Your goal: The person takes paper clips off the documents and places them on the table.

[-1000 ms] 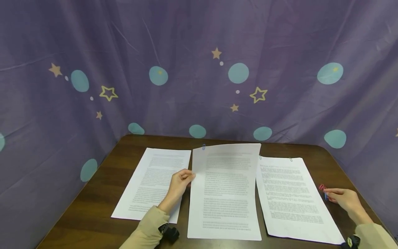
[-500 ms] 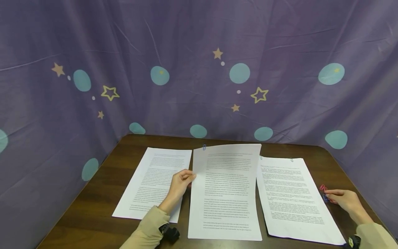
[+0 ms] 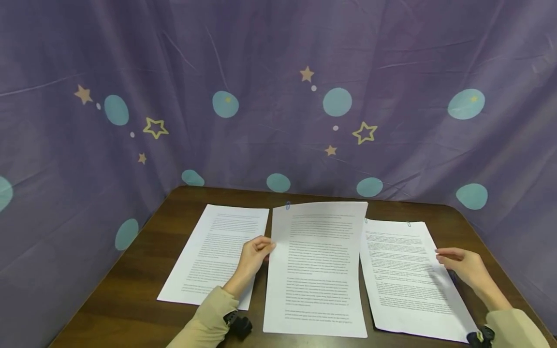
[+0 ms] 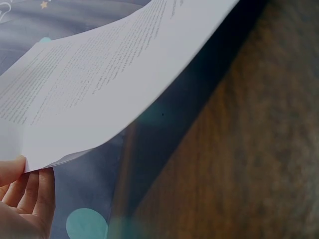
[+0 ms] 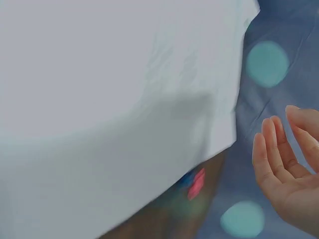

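Note:
My left hand [image 3: 252,256] pinches the left edge of a raised stack of printed paper [image 3: 317,270], thumb in front. The left wrist view shows that hand's curled fingers [image 4: 42,199] behind the sheets. A blue paper clip [image 3: 287,206] sits on the stack's top edge near its left corner. My right hand [image 3: 467,266] hovers over the right edge of another printed stack [image 3: 413,299], thumb and index tips close together. A tiny dark spot shows at those fingertips; whether they hold anything is unclear. Loose blue [image 3: 453,275] and red clips [image 5: 197,184] lie behind the hand.
Another printed sheet or stack [image 3: 217,251] lies flat at the left, partly under the left arm. Two greenish clips, one of them a paper clip [image 3: 409,224], sit on the right stack's top edge. A purple curtain [image 3: 261,63] hangs behind the brown table [image 3: 117,299].
My right hand has lifted away from the loose clips, moving up and left to the right stack's edge. The left hand and its paper have stayed nearly still.

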